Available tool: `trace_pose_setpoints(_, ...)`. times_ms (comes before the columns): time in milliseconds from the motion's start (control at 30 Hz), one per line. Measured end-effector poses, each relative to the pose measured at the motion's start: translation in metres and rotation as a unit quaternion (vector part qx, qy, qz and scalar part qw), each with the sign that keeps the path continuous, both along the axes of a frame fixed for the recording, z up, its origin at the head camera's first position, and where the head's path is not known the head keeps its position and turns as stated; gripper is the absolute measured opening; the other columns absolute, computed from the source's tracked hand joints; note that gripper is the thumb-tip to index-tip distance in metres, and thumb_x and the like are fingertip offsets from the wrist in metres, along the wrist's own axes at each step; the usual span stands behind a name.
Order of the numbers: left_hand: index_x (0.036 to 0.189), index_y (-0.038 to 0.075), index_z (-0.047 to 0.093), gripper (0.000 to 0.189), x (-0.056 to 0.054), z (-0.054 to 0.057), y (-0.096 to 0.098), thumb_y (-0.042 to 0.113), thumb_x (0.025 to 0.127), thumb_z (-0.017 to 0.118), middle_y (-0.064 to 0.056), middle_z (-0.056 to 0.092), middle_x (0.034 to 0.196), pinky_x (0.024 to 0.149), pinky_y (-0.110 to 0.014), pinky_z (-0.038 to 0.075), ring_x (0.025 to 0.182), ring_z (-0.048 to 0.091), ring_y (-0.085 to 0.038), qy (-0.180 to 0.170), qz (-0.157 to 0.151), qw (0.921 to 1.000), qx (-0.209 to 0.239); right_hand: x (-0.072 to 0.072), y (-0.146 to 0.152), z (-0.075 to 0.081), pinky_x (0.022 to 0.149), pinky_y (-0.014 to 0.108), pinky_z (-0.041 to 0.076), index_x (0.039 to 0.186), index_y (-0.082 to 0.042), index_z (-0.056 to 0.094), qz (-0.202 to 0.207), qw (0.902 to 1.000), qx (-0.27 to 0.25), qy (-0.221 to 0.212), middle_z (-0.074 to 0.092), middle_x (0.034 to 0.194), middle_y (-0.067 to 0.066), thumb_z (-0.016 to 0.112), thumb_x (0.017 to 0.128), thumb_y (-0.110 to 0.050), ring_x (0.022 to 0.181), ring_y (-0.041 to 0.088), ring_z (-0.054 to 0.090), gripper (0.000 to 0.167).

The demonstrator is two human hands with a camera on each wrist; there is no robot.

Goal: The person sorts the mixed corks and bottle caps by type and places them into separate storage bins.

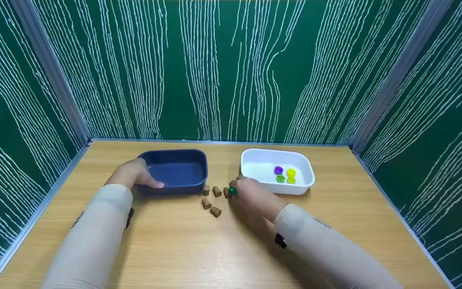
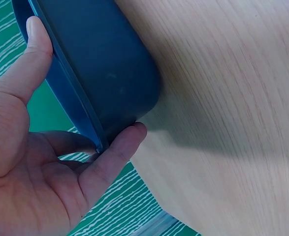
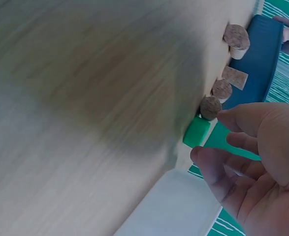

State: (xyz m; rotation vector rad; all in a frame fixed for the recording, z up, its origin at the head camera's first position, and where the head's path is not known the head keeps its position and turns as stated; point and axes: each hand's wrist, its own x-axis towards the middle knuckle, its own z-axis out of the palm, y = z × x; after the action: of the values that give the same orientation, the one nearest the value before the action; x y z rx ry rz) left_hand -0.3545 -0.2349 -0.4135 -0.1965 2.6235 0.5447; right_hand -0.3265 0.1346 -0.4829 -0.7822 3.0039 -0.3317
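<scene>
My left hand grips the near left corner of a dark blue tub, thumb over the rim and other fingers around the outside wall. My right hand is at a small green bottle cap, just left of a white tub. In the right wrist view the green cap lies on the table just beyond the parted thumb and forefinger, beside a cork. Several brown corks are scattered between the tubs, some upright and some on their sides.
The white tub stands at the right, holding a purple cap, a green cap and two yellow caps. Green walls with white wavy lines enclose the wooden table at the back and sides.
</scene>
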Motion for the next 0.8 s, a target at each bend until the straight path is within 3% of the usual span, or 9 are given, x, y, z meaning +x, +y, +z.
trace_pose_setpoints(133, 0.171, -0.017, 0.022, 0.13, 0.0, -0.002, 0.0, 0.058, 0.092, 0.093, -0.038, 0.037, 0.176, 0.14, -0.063, 0.033, 0.163, 0.041, -0.052, -0.001, 0.006, 1.0, 0.004, -0.001, -0.005, -0.003, 0.098, 0.049, 0.069, 0.132, 0.0, 0.078, -0.013, 0.9997, 0.022, 0.001, 0.079, 0.12, 0.022, 0.078, 0.1, -0.001, 0.107, 0.037, 0.08, 0.033)
trace_pose_setpoints(333, 0.172, -0.017, 0.022, 0.131, -0.002, -0.003, 0.0, 0.059, 0.092, 0.092, -0.038, 0.037, 0.176, 0.14, -0.064, 0.033, 0.162, 0.042, -0.052, 0.0, 0.005, 1.0, 0.002, -0.004, -0.007, -0.01, 0.096, 0.048, 0.07, 0.136, -0.001, 0.076, -0.003, 0.9989, 0.044, 0.017, 0.079, 0.118, 0.022, 0.074, 0.103, -0.001, 0.106, 0.035, 0.08, 0.033)
trace_pose_setpoints(567, 0.172, -0.017, 0.022, 0.13, 0.0, -0.001, 0.0, 0.059, 0.092, 0.092, -0.039, 0.036, 0.176, 0.14, -0.064, 0.032, 0.162, 0.041, -0.053, 0.002, 0.002, 1.0, 0.004, -0.007, -0.008, -0.019, 0.084, 0.044, 0.069, 0.12, 0.001, 0.078, 0.022, 0.995, 0.076, 0.061, 0.074, 0.107, 0.02, 0.071, 0.1, 0.005, 0.094, 0.032, 0.076, 0.022)
trace_pose_setpoints(800, 0.172, -0.017, 0.022, 0.131, 0.0, -0.001, 0.001, 0.058, 0.091, 0.093, -0.039, 0.036, 0.176, 0.139, -0.065, 0.033, 0.161, 0.042, -0.053, 0.001, 0.007, 1.0, 0.003, -0.006, -0.011, -0.02, 0.078, 0.044, 0.069, 0.109, 0.002, 0.08, 0.022, 0.9923, 0.09, 0.082, 0.071, 0.104, 0.02, 0.07, 0.101, 0.004, 0.087, 0.033, 0.075, 0.013)
